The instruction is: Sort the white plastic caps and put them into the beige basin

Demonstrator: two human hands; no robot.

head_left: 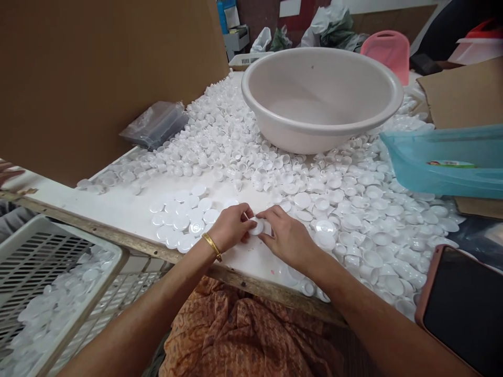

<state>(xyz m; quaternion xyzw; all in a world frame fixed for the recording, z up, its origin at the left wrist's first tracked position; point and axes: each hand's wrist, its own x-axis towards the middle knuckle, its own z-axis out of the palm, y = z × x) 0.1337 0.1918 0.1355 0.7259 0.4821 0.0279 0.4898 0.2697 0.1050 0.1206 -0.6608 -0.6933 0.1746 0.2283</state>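
My left hand point(231, 226) and my right hand point(286, 236) meet near the front edge of a white table point(129, 207). Both pinch one small white plastic cap point(257, 226) between their fingertips. A gold bangle point(212, 246) circles my left wrist. Just left of the hands lies a flat patch of white round lids point(184, 217). A wide heap of small white caps point(353, 209) spreads to the right and behind.
A large beige basin point(322, 97) stands on the heap at the back. A blue tray point(444, 159) and a phone point(463, 309) lie at right. A white slatted crate point(51, 283) with caps sits lower left. A brown board point(98, 78) rises at left, with a plastic bag point(155, 124) beside it.
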